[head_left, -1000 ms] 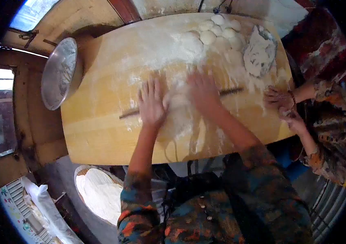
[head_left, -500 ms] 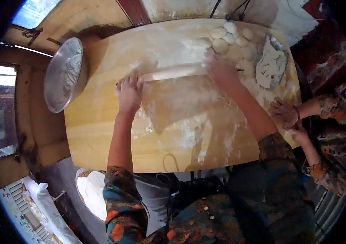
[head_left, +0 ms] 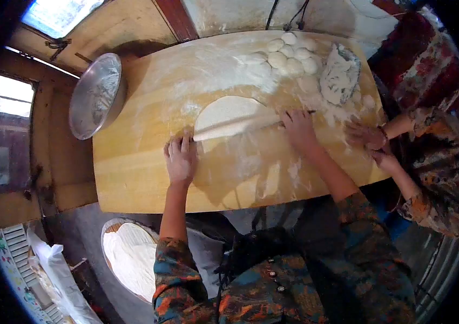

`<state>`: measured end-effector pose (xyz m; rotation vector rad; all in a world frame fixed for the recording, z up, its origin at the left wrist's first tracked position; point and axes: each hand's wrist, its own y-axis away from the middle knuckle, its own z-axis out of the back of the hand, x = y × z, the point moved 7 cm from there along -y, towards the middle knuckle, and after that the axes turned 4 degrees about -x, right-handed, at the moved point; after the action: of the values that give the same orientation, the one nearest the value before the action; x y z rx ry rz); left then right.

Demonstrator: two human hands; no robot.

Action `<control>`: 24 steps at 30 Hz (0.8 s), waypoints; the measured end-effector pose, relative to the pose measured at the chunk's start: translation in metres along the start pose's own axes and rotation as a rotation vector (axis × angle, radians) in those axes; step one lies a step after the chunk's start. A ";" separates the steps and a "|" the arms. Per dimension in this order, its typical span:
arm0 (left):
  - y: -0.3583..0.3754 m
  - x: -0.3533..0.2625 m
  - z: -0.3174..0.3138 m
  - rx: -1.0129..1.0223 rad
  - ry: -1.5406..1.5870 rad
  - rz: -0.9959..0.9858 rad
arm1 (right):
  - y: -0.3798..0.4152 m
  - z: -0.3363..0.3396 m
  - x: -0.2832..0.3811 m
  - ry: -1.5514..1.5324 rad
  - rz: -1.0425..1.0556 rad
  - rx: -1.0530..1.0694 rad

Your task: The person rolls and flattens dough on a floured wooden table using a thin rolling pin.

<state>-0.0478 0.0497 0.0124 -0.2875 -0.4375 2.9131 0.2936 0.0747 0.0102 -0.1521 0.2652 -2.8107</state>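
Note:
A long, thin rolling pin (head_left: 240, 126) lies slightly slanted across a thin round sheet of dough (head_left: 228, 109). The far part of the sheet shows as a pale half circle beyond the pin. My left hand (head_left: 181, 159) curls its fingers over the pin's left end. Near the other end, my right hand (head_left: 299, 131) grips the pin, whose dark tip sticks out past the fingers. Under both hands is the floured wooden board (head_left: 143, 178).
Several dough balls (head_left: 293, 66) sit at the back right beside a floury dough lump (head_left: 341, 75). A metal basin (head_left: 92, 97) leans at the left. Another person's hands (head_left: 369, 136) rest at the right edge. Below the board, a round tray holds stacked dough sheets (head_left: 130, 258).
Both hands and the rolling pin have come nearer to me. The dough, earlier seen wrapped along the pin, now lies spread on the board. The view has shifted slightly.

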 end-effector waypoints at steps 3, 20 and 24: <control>0.037 -0.005 0.008 0.024 0.009 -0.035 | 0.047 0.006 0.012 0.045 0.072 -0.052; 0.132 -0.019 0.063 -0.147 0.211 0.520 | 0.149 0.053 0.087 -0.321 0.003 0.096; 0.099 -0.047 0.015 0.081 0.153 0.504 | 0.128 0.031 0.122 -0.340 -0.006 -0.172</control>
<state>-0.0207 -0.0577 0.0041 -0.6936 -0.2477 3.3456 0.2210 -0.0887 0.0246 -0.6619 0.4230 -2.7049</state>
